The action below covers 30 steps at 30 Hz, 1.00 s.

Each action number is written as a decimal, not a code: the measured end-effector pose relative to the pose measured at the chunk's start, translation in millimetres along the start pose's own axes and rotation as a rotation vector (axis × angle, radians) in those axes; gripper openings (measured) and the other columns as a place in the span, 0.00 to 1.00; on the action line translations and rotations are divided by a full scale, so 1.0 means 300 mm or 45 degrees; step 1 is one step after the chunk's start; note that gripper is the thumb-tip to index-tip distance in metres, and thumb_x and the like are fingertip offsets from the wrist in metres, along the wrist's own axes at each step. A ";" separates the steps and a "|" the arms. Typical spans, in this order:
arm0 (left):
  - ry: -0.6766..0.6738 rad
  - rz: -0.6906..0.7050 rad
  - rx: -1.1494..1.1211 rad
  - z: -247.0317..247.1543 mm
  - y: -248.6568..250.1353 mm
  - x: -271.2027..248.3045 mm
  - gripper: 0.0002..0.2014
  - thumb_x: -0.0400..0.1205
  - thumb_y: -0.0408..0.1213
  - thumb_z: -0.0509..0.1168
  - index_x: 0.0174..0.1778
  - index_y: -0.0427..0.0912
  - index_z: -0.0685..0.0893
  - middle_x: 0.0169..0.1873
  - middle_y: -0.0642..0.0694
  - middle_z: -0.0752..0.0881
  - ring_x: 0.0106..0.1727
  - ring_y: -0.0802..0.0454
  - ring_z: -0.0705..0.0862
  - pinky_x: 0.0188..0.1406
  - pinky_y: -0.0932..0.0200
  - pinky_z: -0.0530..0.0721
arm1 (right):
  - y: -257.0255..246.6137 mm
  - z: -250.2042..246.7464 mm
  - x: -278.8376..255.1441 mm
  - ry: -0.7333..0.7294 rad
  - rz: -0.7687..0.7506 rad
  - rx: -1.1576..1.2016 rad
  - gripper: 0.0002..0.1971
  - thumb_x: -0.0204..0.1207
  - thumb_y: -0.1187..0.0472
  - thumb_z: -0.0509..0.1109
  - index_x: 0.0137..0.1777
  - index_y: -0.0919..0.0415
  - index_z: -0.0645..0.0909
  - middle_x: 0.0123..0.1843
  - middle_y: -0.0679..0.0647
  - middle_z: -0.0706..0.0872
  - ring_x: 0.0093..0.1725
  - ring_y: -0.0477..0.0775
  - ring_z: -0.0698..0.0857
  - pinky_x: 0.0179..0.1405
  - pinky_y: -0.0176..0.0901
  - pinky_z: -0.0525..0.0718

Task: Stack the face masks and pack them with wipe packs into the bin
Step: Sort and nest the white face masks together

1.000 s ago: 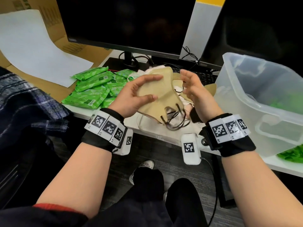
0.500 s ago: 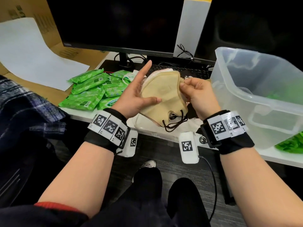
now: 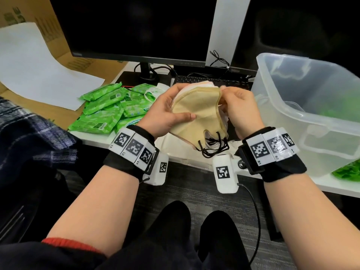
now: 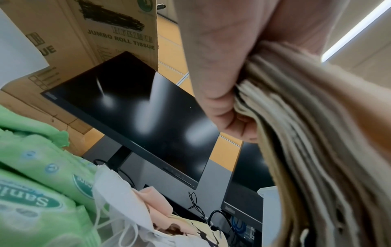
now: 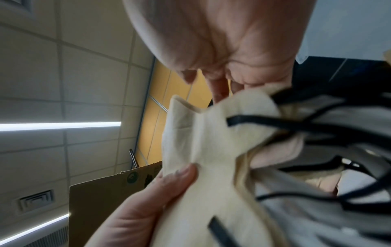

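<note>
Both hands are wrapped around a stack of face masks [image 3: 196,112], which is held up over the desk edge by the left hand [image 3: 165,114] and pinched at its side by the right hand [image 3: 239,112], beside the clear bin [image 3: 292,98] and green wipe packs [image 3: 109,106].

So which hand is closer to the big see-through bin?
Right. The right hand is just beside the bin; the left hand is across the mask stack, by the wipes.

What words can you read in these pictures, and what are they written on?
"JUMBO ROLL TISSUE": on the cardboard box.
"Sani...", cut off at the edge: on a green wipe pack.
"R1", "R2": on the right wrist band.
Monitor logo, other pack print: too small or blurred to read.
</note>
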<state>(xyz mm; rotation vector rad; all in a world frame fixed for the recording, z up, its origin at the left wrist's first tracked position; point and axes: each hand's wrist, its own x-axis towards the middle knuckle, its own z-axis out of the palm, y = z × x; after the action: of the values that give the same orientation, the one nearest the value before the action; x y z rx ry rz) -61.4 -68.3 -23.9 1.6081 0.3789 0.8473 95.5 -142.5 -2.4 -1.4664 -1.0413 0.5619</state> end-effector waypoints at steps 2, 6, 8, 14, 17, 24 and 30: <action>0.025 -0.011 -0.006 -0.014 -0.014 0.015 0.28 0.65 0.25 0.71 0.61 0.41 0.74 0.49 0.50 0.83 0.50 0.58 0.84 0.53 0.60 0.84 | -0.001 0.009 0.004 -0.067 0.061 0.079 0.26 0.85 0.48 0.51 0.31 0.53 0.85 0.30 0.46 0.88 0.35 0.44 0.86 0.38 0.37 0.79; 0.082 -0.034 -0.026 -0.035 -0.039 0.065 0.27 0.65 0.25 0.71 0.60 0.41 0.75 0.48 0.49 0.85 0.49 0.58 0.85 0.53 0.59 0.85 | 0.005 0.041 0.027 -0.226 0.118 0.005 0.25 0.73 0.36 0.63 0.54 0.57 0.81 0.46 0.47 0.90 0.49 0.46 0.88 0.54 0.44 0.85; 0.091 -0.049 -0.034 -0.040 -0.047 0.101 0.27 0.67 0.23 0.72 0.61 0.39 0.75 0.49 0.47 0.85 0.48 0.58 0.85 0.53 0.60 0.85 | 0.014 0.048 0.056 -0.197 0.148 -0.056 0.27 0.68 0.45 0.75 0.61 0.61 0.76 0.51 0.49 0.86 0.50 0.45 0.86 0.52 0.41 0.85; 0.073 -0.119 -0.088 -0.059 0.003 0.201 0.24 0.67 0.21 0.72 0.57 0.40 0.78 0.41 0.54 0.90 0.46 0.59 0.87 0.48 0.63 0.85 | -0.044 0.059 0.132 -0.127 0.133 0.051 0.20 0.69 0.63 0.77 0.59 0.68 0.79 0.50 0.55 0.87 0.48 0.53 0.87 0.38 0.38 0.87; 0.057 -0.139 -0.102 -0.074 0.073 0.244 0.19 0.69 0.18 0.71 0.51 0.40 0.80 0.37 0.54 0.90 0.42 0.60 0.87 0.44 0.65 0.85 | -0.107 0.058 0.175 -0.129 0.097 0.022 0.13 0.71 0.64 0.75 0.54 0.59 0.81 0.48 0.50 0.87 0.51 0.52 0.87 0.44 0.43 0.86; 0.148 -0.129 -0.127 -0.083 0.241 0.339 0.18 0.66 0.29 0.71 0.52 0.42 0.83 0.37 0.53 0.90 0.41 0.59 0.87 0.43 0.65 0.85 | -0.261 0.020 0.263 -0.222 0.186 0.231 0.17 0.76 0.66 0.68 0.65 0.67 0.75 0.53 0.56 0.86 0.51 0.52 0.87 0.48 0.43 0.86; 0.087 -0.155 -0.043 -0.075 0.355 0.418 0.20 0.76 0.23 0.67 0.62 0.38 0.75 0.46 0.49 0.84 0.44 0.63 0.84 0.44 0.69 0.83 | -0.375 -0.021 0.317 -0.188 0.125 0.142 0.21 0.79 0.65 0.66 0.69 0.62 0.64 0.60 0.53 0.80 0.61 0.52 0.80 0.55 0.39 0.83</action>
<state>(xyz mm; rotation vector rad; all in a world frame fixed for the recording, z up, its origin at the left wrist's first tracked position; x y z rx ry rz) -14.5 6.6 116.5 1.5122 0.5033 0.8127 115.4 -75.4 127.5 -1.3992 -1.0392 0.7961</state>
